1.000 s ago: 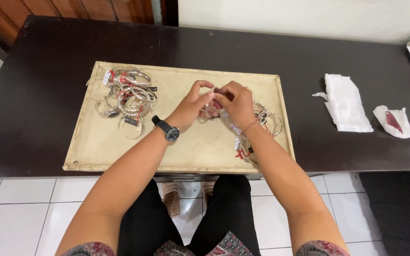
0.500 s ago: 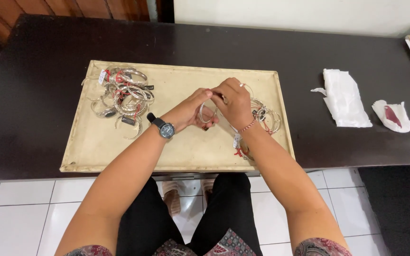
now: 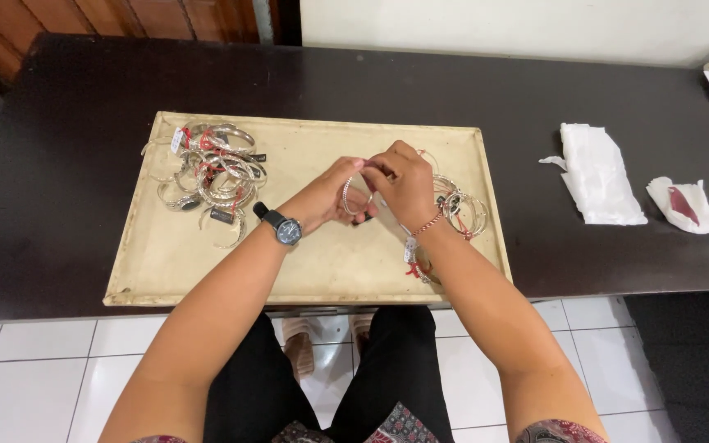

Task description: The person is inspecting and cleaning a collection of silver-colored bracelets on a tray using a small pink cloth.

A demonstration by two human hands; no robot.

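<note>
Together, the left hand [image 3: 331,197] and right hand [image 3: 404,182] pinch one silver bangle [image 3: 349,197] above the middle of the beige tray [image 3: 330,262] — both closed on it, fingertips nearly meeting. Left of them lies a heap of tagged silver bangles [image 3: 211,176], with a smaller cluster of bangles [image 3: 461,209] just beside the right wrist. Off the tray, on the dark surface [image 3: 84,123], rest a folded white cloth [image 3: 596,172] and a crumpled tissue with a red scrap [image 3: 683,203].

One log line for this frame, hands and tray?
left hand: holds silver bangle | right hand: on same bangle | tray: bangle pile left
</note>
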